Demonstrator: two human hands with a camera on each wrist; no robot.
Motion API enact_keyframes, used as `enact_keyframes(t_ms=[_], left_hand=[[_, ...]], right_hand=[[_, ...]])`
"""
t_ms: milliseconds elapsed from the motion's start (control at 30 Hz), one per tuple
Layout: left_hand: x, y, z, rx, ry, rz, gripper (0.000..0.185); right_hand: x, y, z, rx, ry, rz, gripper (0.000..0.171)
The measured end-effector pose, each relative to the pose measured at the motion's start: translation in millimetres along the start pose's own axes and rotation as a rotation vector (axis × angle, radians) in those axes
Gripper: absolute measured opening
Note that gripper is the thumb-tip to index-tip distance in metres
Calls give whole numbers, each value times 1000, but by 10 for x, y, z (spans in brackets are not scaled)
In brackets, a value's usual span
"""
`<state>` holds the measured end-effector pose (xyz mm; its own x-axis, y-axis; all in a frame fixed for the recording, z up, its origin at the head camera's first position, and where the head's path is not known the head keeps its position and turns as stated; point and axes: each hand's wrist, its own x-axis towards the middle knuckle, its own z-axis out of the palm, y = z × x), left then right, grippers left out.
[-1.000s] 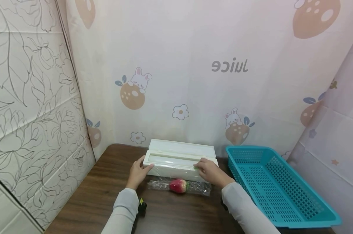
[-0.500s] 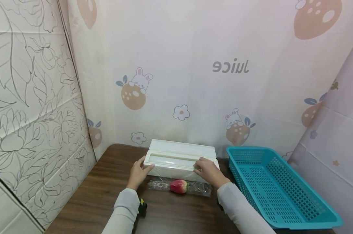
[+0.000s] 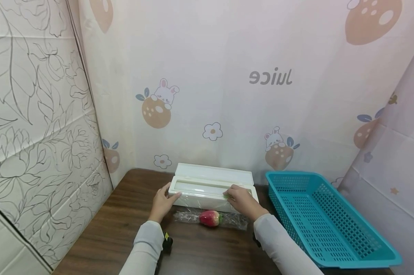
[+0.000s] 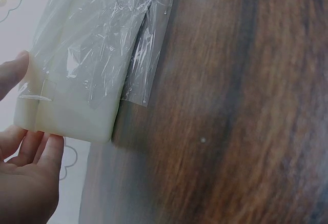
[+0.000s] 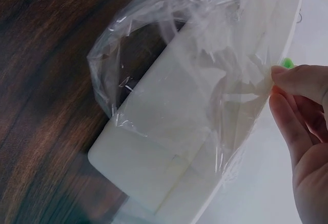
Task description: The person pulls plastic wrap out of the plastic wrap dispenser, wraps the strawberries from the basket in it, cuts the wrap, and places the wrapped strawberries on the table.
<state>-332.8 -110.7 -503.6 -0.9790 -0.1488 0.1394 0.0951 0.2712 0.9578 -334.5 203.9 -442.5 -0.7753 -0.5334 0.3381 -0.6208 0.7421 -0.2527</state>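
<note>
Nearest the wearer: two pale sleeves (image 3: 143,244) reaching forward over a dark wooden table (image 3: 100,236), a small dark object with a yellow tag (image 3: 166,241) beside the left forearm.

Just beyond the wrists: a red strawberry (image 3: 209,218) lying on a strip of clear cling film (image 3: 193,217), long axis left to right, parallel to the table's near edge. Lies between the two hands and slightly nearer the wearer than either; right hand marginally closer to it.

Next out: the white cling-film dispenser box (image 3: 207,193), lid up, long axis also left to right, directly behind the strawberry and touching the film's far edge. Film seen draping down the box front in both wrist views (image 4: 97,39).

Left hand (image 3: 162,202) at the box's left end, palm toward the end wall, thumb up at the top corner, fingers (image 4: 48,155) loosely straight against the box's side, bracing rather than clasping. Forearm angled inward and forward.

Right hand (image 3: 242,200) over the box's right portion, wrist turned down, knuckles up. Fingertips (image 5: 300,83) closed in a pinch on a fold of film at the box's upper rim, next to a small green slider (image 5: 288,62). Film therefore directly under and ahead of these fingers, running leftward along the box.

Farther right: a turquoise slotted basket (image 3: 334,214), well apart from the hands. Farthest: a pale curtain with bunnies and strawberries (image 3: 227,95).
</note>
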Motion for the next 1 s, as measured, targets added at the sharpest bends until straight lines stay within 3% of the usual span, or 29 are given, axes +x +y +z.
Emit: enact_keyframes(t_ms=[433,833,1000], left_hand=[[29,-30,11,12,12,-1,74],[20,-15,13,-6,16,1,74],[8,-5,9,-4,20,8,72]], right_hand=[[55,-52,-34,-14,-59,-46,24],[167,-58,38,-7,-18,-30,13],[196,-91,67,12,-26,27,11]])
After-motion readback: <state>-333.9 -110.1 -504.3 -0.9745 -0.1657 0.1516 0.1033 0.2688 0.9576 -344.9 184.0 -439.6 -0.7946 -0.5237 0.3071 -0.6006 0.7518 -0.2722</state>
